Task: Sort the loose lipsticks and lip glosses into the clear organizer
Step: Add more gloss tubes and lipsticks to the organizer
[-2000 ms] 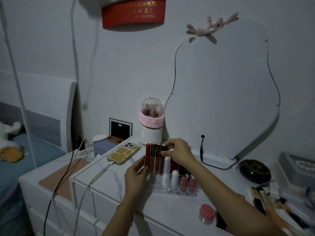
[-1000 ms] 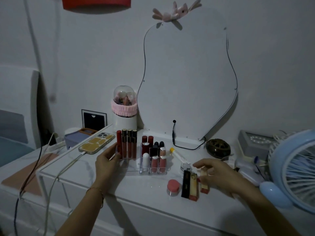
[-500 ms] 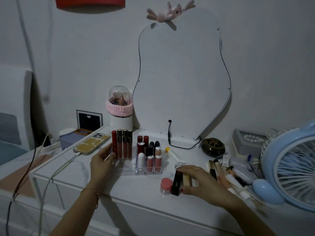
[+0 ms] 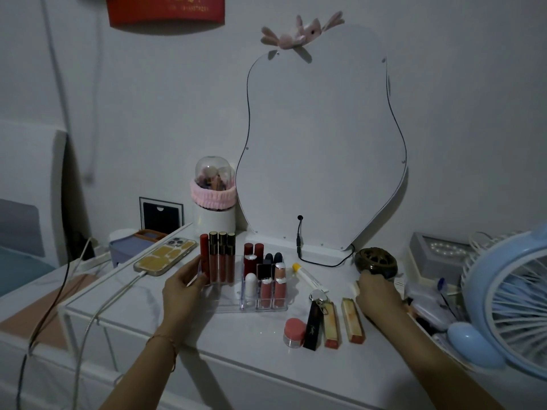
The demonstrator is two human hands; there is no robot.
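The clear organizer (image 4: 225, 306) stands on the white dresser top. Tall lip glosses (image 4: 220, 261) fill its back left, and short lipsticks (image 4: 268, 281) its right compartments. My left hand (image 4: 183, 288) grips the organizer's left side. Loose in front to the right lie a black lipstick (image 4: 313, 327), two gold-and-red lipsticks (image 4: 330, 325) (image 4: 352, 324) and a pink jar (image 4: 294, 328). A white tube with a yellow cap (image 4: 307, 275) lies behind them. My right hand (image 4: 379, 297) rests just right of them, fingers curled at a small pale item that is mostly hidden.
A phone (image 4: 165, 257) on a charging cable lies left of the organizer. A blue fan (image 4: 509, 306) and a cluttered pile (image 4: 426, 303) crowd the right edge. A dark round dish (image 4: 376, 260), a mirror (image 4: 319, 143) and a domed brush holder (image 4: 214, 199) stand at the back.
My right hand has left the black lipstick and the gold ones lying on the dresser and moved right toward the pile. My left hand stays on the organizer.
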